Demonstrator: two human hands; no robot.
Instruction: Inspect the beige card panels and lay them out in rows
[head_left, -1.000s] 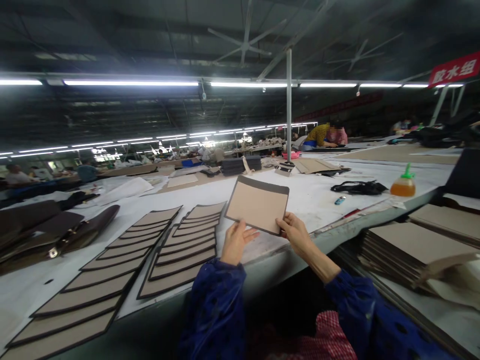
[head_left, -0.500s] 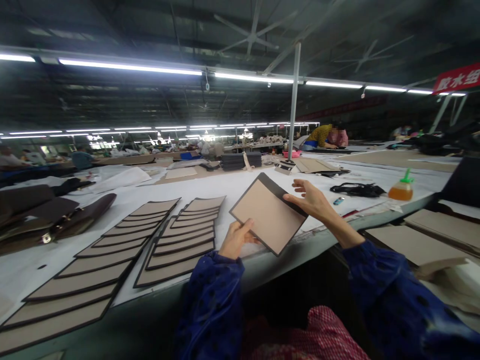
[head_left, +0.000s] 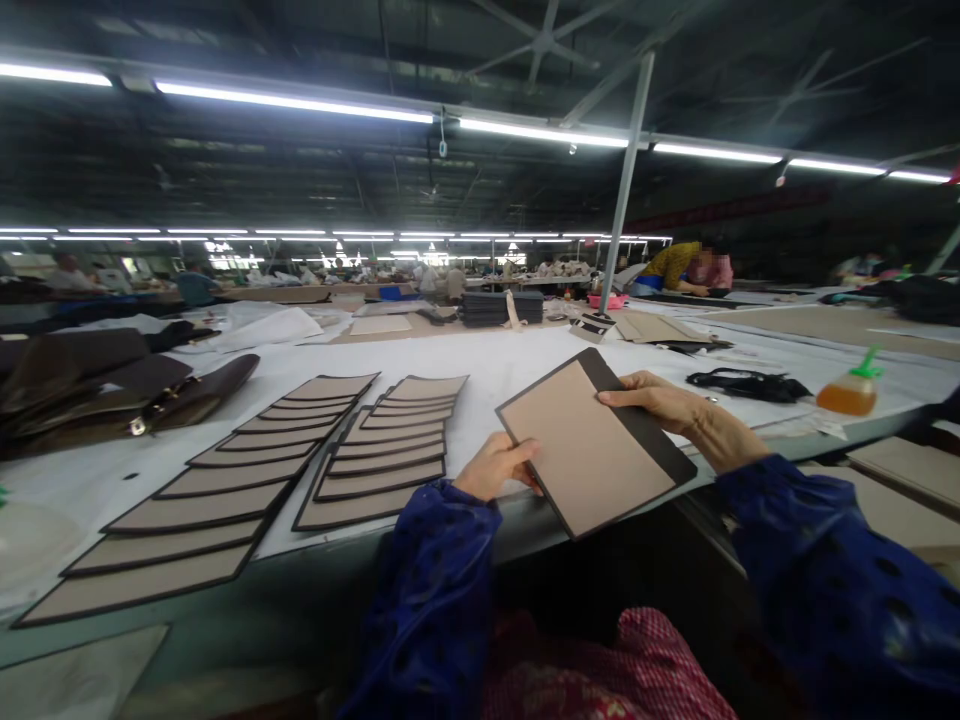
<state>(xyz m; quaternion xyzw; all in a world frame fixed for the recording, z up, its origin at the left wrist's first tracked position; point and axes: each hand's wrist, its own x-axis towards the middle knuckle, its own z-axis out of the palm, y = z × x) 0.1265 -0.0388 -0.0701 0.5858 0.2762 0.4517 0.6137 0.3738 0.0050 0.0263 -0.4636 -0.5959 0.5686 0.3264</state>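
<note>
Being held where, that dark-edged beige panel [head_left: 589, 450]?

Right of centre in the frame, above the front edge of the white-covered table [head_left: 480, 380]. It is tilted, with its lower corner carried past the table edge and a dark band seen along its right side.

And how are the hands placed?

They are kept apart, with the panel gripped between them. Its lower left edge is clasped by the left hand [head_left: 496, 467], while the right hand [head_left: 667, 402] is laid across the dark band, its fingers [head_left: 622, 393] pressed onto the beige face.

What is laid out around them?

Two fanned rows of matching panels [head_left: 300, 470] are set out just left of the left hand, and dark brown leather bags [head_left: 97, 385] are heaped at the left edge. A black strap [head_left: 739, 385] and a bottle of amber liquid with a green nozzle [head_left: 847, 393] are placed to the right. A stack of dark panels [head_left: 501, 308] is seen farther off, near the top centre.
</note>
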